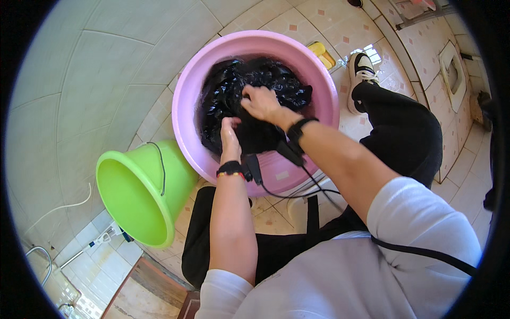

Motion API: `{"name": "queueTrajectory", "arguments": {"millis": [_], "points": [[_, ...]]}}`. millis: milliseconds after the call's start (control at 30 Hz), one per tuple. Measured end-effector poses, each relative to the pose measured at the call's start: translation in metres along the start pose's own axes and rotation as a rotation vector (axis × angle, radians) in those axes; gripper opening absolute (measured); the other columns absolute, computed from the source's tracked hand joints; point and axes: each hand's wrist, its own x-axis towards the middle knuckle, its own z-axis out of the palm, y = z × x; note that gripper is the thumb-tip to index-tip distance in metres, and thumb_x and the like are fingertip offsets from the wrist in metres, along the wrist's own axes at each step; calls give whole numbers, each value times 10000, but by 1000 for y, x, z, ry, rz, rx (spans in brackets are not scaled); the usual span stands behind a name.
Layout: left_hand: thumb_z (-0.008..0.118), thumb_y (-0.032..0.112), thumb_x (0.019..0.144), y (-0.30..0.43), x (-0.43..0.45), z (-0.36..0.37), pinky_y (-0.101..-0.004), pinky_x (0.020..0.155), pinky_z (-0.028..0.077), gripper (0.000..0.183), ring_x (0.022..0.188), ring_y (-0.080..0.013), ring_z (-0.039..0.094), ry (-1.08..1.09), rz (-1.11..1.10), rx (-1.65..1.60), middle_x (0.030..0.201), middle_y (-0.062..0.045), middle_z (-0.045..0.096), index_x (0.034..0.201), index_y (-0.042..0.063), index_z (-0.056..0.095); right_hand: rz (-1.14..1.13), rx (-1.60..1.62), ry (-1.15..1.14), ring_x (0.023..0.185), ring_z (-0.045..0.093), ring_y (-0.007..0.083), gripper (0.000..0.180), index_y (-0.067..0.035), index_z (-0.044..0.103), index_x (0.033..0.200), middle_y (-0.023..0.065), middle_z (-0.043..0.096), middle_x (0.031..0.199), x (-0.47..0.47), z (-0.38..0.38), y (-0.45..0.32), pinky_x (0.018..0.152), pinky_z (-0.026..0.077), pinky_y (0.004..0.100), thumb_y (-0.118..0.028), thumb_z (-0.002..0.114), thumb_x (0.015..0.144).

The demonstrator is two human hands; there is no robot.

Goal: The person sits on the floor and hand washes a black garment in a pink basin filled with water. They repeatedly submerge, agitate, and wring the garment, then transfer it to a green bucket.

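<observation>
A pink plastic basin (184, 99) stands on the floor before me with wet black cloth (259, 133) in dark water. My right hand (261, 103) is over the middle of the cloth, its fingers curled and slightly blurred. Below and left of it, my left hand (230, 137) is turned edge-on against the cloth, fingertips bent inward. Whether either hand grips a fold cannot be made out. Black bands with small boxes sit on both wrists, and dark cables (295, 195) run from them across the basin's near rim.
A lime-green bucket (135, 199) lies tipped on its side left of the basin. A yellow soap dish (322, 55) is beyond the basin's right rim. My shoe (360, 77) is on the tiled floor to the right. A squat toilet (453, 75) lies farther right, and a tiled wall (99, 75) rises at left.
</observation>
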Motion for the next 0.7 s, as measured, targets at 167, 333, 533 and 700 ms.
{"name": "queueTrajectory", "arguments": {"millis": [167, 333, 533, 700], "points": [[415, 671, 890, 8, -25, -17, -449, 1089, 269, 799, 1301, -370, 372, 447, 228, 662, 1384, -251, 417, 1383, 42, 441, -354, -11, -269, 922, 597, 329, 236, -166, 655, 820, 79, 673, 849, -123, -35, -28, 781, 420, 543, -321, 657, 643], [544, 482, 885, -8, -75, 23, -461, 1060, 330, 642, 1217, -373, 481, -110, 300, 686, 1442, -171, 373, 1415, 155, 389, -98, -193, -264, 1000, 587, 333, 317, -86, 662, 944, 129, 655, 930, -135, -49, -36, 916, 414, 533, -337, 590, 765], [524, 417, 883, -90, -139, 67, -638, 1011, 221, 482, 1182, -350, 420, 524, 659, 1326, 1257, -58, 500, 1310, 198, 482, -86, -33, 252, 1072, 495, 336, 246, -129, 648, 1021, 83, 587, 1110, -157, 13, 10, 899, 406, 504, -282, 518, 878], [539, 439, 860, -84, -84, 59, -497, 938, 301, 459, 1083, -300, 451, 506, 798, 1384, 1199, -52, 516, 1255, 205, 536, -229, 10, 304, 968, 516, 296, 223, -141, 652, 977, 71, 586, 995, -104, 51, 57, 759, 412, 473, -256, 479, 897]]}}
